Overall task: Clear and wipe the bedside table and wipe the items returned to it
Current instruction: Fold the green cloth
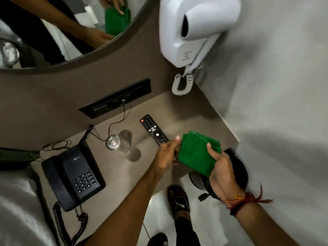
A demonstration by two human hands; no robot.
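Observation:
A folded green cloth [194, 153] hangs above the right part of the brown bedside table [113, 167]. My right hand [221, 173] grips its right edge, and my left hand [167, 153] pinches its left edge. On the table lie a black TV remote [153, 129], an empty clear glass [115, 142] and a black desk telephone [72, 176] with a coiled cord. The remote's near end is just beside my left thumb.
A white wall-mounted hair dryer [197, 29] with a coiled cord hangs above the table's far right corner. A round mirror [53, 32] and a black socket panel [115, 98] are on the back wall. A black round object [237, 167] sits below my right hand. White bedding [16, 210] lies left.

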